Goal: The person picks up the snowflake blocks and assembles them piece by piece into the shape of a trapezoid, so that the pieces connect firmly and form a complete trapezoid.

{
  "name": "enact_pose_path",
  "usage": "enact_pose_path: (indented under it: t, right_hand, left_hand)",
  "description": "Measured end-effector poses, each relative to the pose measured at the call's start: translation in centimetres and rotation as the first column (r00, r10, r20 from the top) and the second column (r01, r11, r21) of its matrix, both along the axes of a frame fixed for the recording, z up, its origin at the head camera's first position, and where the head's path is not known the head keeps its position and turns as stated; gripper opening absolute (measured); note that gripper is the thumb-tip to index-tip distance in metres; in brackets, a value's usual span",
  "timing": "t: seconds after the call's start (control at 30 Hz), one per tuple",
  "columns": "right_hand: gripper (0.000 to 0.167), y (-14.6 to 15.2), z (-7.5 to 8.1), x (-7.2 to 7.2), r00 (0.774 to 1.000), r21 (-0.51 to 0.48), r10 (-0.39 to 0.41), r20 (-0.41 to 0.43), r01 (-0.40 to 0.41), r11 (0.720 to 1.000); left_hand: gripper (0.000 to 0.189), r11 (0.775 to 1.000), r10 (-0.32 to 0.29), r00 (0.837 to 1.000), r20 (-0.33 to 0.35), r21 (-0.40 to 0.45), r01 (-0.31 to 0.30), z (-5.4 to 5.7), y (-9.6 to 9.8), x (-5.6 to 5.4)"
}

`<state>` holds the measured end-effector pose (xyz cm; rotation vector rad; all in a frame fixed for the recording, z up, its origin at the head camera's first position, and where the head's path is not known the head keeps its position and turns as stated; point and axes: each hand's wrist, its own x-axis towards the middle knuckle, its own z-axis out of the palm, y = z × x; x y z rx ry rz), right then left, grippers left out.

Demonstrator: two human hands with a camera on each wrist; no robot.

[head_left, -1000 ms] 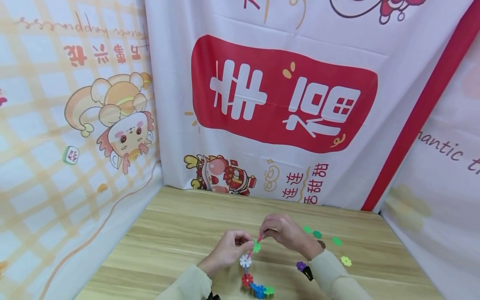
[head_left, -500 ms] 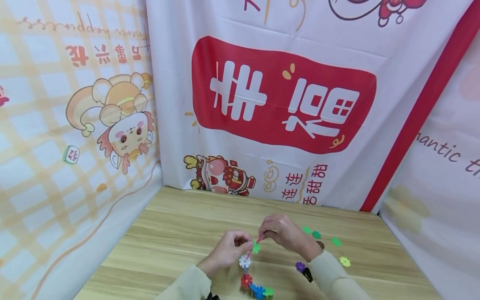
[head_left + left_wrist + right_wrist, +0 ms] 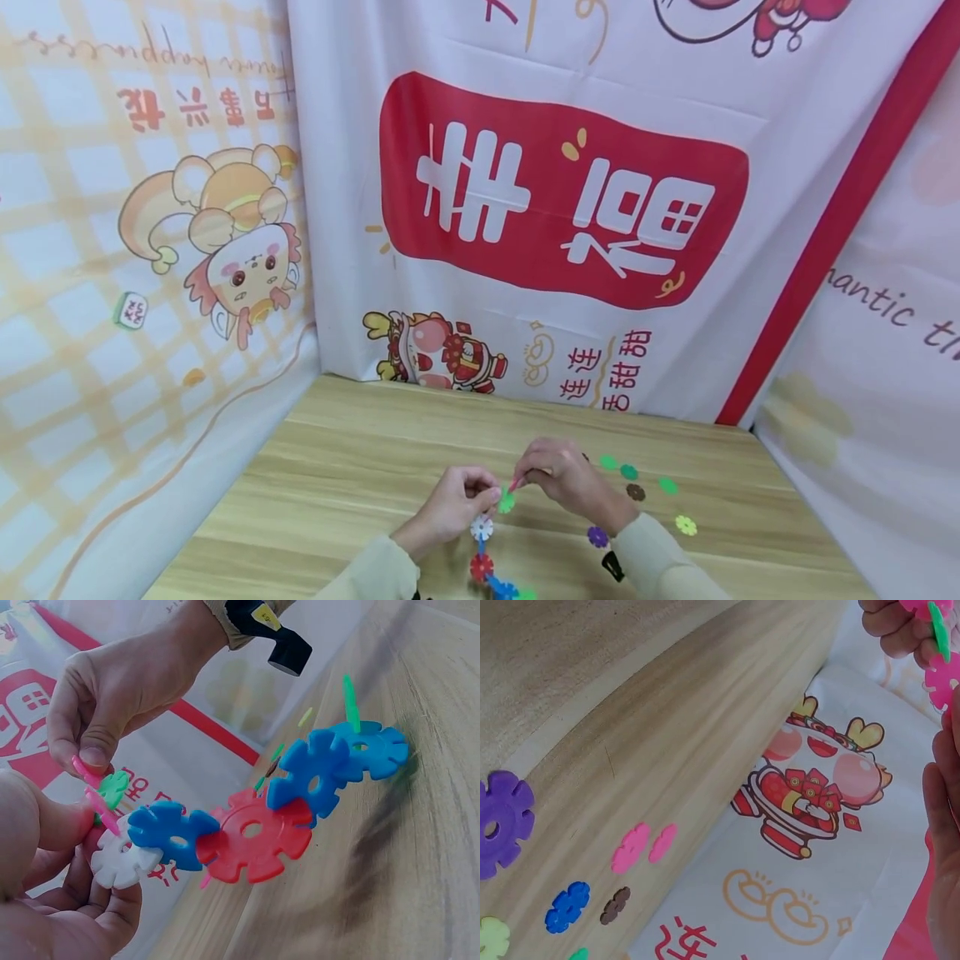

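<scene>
A chain of interlocking plastic snowflake discs hangs between the hands and down towards the table. My left hand (image 3: 456, 507) pinches it near its upper end, by the white disc (image 3: 124, 859) and a pink disc (image 3: 102, 810). My right hand (image 3: 566, 479) pinches another pink disc (image 3: 85, 772) between thumb and fingers, touching the green disc (image 3: 507, 501). From the white disc, the chain runs through a blue disc (image 3: 174, 836), a red disc (image 3: 253, 835) and further blue discs (image 3: 313, 776) to an upright green disc (image 3: 352, 703). How far the pink disc is slotted in cannot be told.
Loose discs lie on the wooden table (image 3: 360, 442) to the right: purple (image 3: 597, 537), brown (image 3: 635, 492), yellow (image 3: 686, 525) and several green. Pink discs (image 3: 630, 847) and a blue disc (image 3: 567, 907) lie there too. Printed cloth walls (image 3: 345, 250) enclose the table.
Both hands and the chain have shifted slightly down and left in the head view. Both hands keep their pinch, and the right wrist dips a little.
</scene>
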<state>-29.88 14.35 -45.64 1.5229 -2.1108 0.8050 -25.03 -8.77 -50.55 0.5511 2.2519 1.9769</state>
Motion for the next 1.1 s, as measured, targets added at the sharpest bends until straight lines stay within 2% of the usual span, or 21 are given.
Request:
enact_pose_path:
  t: [0.2,0.37,0.47,0.63,0.73,0.87,0.97,1.1]
  right_hand:
    - [0.022,-0.4,-0.3,0.1,0.997,-0.008,0.017,-0.069,-0.017,1.0]
    - [0.021,-0.5,-0.5,-0.1,0.999,-0.006,0.019,-0.041,-0.019,1.0]
    - [0.021,-0.4,-0.6,-0.4,1.0,-0.002,0.018,-0.024,-0.018,1.0]
    - [0.02,-0.4,-0.2,-0.6,0.998,0.043,0.059,0.01,-0.06,0.997]
    - [0.019,-0.8,0.1,-0.6,0.996,0.097,0.084,0.034,-0.087,0.991]
    - [0.018,-1.3,0.6,-0.5,0.996,0.143,0.092,0.019,-0.094,0.985]
    - [0.018,-1.1,1.1,-0.9,0.998,0.169,0.063,0.018,-0.066,0.983]
    - [0.02,-0.1,1.6,-2.2,0.996,0.229,-0.052,0.07,0.035,0.973]
  left_hand:
    - [0.01,1.0,0.018,1.0,0.005,0.013,-0.018,-0.1,-0.1,-0.1]
    - [0.011,1.0,0.031,1.0,-0.007,-0.002,-0.031,-0.2,-0.2,-0.4]
    - [0.012,1.0,-0.001,1.0,0.001,-0.025,0.001,-0.1,-0.4,-0.7]
    - [0.022,0.996,-0.055,0.998,0.037,-0.074,0.058,0.2,-0.8,-1.3]
    - [0.03,0.989,-0.098,0.995,0.035,-0.103,0.101,0.4,-1.0,-1.4]
    - [0.032,0.982,-0.145,0.989,0.029,-0.116,0.147,0.3,-1.0,-1.2]
    - [0.032,0.985,-0.14,0.989,0.047,-0.092,0.144,0.3,-1.0,-1.1]
    - [0.035,0.99,-0.123,0.99,0.071,-0.06,0.128,0.3,-1.3,-1.2]
